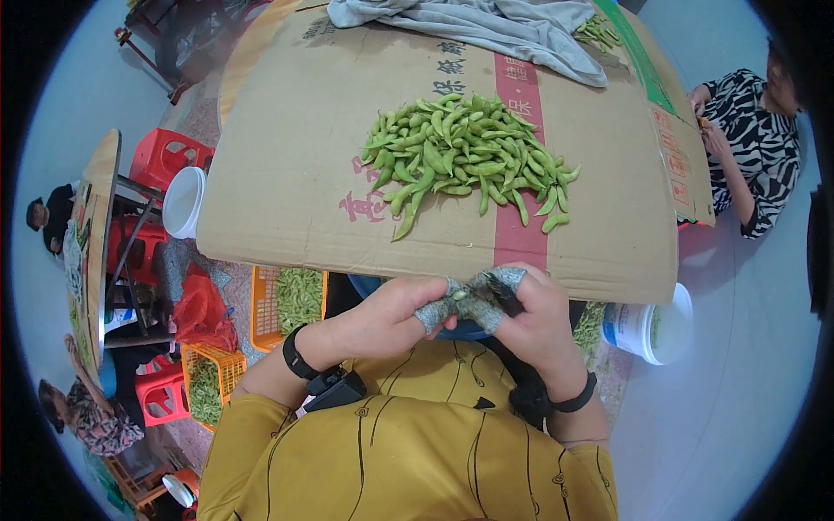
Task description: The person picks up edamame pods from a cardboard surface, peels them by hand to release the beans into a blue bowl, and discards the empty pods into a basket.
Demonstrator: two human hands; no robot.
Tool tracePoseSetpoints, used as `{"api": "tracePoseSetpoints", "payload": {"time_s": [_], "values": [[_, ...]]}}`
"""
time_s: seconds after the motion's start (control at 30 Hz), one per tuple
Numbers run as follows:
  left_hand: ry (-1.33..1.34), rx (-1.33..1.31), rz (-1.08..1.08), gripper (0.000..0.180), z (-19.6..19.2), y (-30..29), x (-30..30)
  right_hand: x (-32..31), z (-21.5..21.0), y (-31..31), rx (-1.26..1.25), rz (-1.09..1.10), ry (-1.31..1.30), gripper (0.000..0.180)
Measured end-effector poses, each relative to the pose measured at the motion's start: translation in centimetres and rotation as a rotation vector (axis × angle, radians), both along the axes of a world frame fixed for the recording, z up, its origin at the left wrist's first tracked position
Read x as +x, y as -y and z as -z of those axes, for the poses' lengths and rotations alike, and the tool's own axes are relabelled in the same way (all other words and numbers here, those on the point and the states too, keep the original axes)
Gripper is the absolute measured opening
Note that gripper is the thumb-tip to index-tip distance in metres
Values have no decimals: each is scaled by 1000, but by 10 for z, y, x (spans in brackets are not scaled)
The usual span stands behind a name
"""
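My left hand (393, 314) and my right hand (540, 319) meet just past the near edge of the cardboard. Greyish wrappings cover the thumbs and some fingertips of both. A small green edamame pod or bean (458, 296) shows between the pinched fingertips, mostly hidden by them. Something dark (504, 293) sits at my right thumb; its kind is unclear. Below the hands is a blue basin (469, 331), largely covered by them. A heap of green edamame pods (465, 152) lies on the cardboard sheet (295, 182) in front of me.
A grey cloth (486, 24) lies at the far edge by more pods (599, 33). Orange crates (263, 304) of pods and a red bag (204, 313) stand left, a white bucket (671, 324) right. A person in a zebra-patterned top (754, 130) sits right; others sit left.
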State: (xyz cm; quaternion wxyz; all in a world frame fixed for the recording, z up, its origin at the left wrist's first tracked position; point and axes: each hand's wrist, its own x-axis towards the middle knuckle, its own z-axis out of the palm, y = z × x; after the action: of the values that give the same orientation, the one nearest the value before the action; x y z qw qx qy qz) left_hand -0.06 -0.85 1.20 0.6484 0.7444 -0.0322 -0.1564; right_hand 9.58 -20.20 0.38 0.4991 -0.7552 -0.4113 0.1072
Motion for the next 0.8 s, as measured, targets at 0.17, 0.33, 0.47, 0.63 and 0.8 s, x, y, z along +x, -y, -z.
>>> {"api": "tracePoseSetpoints", "payload": {"time_s": [0.17, 0.33, 0.47, 0.63, 0.8], "values": [[248, 253, -16, 17, 4, 1, 1, -5, -2, -10, -84, 14, 221, 31], [67, 214, -75, 11, -3, 4, -1, -11, 10, -12, -154, 92, 307, 35], [-35, 153, -181, 10, 3, 3, -8, -10, 10, -8, -119, 110, 325, 34], [-72, 204, -285, 11, 0, -3, -11, -18, -6, 4, -80, 42, 293, 31], [118, 420, -308, 4, 11, -5, -11, -29, -7, 4, -254, 80, 317, 29]]}}
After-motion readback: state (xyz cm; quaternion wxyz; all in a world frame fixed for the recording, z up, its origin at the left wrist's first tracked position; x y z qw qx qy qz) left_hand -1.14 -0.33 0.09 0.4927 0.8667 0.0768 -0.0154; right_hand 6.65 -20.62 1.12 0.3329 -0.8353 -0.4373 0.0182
